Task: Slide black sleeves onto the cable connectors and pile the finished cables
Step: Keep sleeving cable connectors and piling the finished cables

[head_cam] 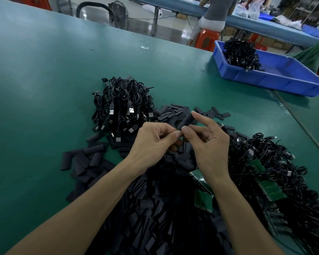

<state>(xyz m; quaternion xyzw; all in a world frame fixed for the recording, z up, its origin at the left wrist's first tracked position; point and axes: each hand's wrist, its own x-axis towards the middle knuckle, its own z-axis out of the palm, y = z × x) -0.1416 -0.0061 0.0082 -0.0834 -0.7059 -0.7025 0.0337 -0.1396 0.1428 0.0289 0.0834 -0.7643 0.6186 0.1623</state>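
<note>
My right hand (208, 144) pinches a black sleeve (186, 120) between thumb and forefinger, its far end pointing up and away. My left hand (156, 138) meets it thumb to thumb and is closed on the sleeve's near end; whatever else it holds is hidden. Loose black sleeves (92, 161) lie scattered under and around both arms. A pile of coiled black cables (122, 103) with silver USB plugs sits beyond my left hand. More black cables (276, 162) with green circuit boards (271, 188) spread to the right.
A blue plastic bin (276, 78) holding black cables stands at the far right of the green table (44, 70). Behind the table, a person sits on an orange stool (206, 38) at another bench. A fan (119, 13) stands on the floor.
</note>
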